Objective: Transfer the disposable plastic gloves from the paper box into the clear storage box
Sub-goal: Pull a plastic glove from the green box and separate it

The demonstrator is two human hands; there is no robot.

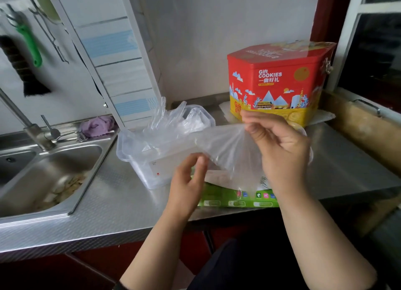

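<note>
Operator: Glove (pixel 225 151) position is being requested. Where is it lying relative to the fingers?

Technician: It is hanging in the air above the surface (pixel 121 205), stretched between both hands. The right hand (pixel 280 146) is pinching one end with its fingers curled round the film; the left hand (pixel 188 181) is pinching the lower edge between thumb and fingertips.

Operator: Long axis?

Technician: It is running roughly from 3 o'clock to 9 o'clock, pointing toward the clear storage box (pixel 149 159), which is sitting at about 9 o'clock from the right hand and already holding several gloves.

Operator: Nearer hand?

Technician: The left hand is sitting nearer the box, just beside its front wall. The paper box (pixel 236 199) is lying beneath both hands, at 6 o'clock. In my judgement, the coming move is calling for travel toward 10 o'clock.
</note>
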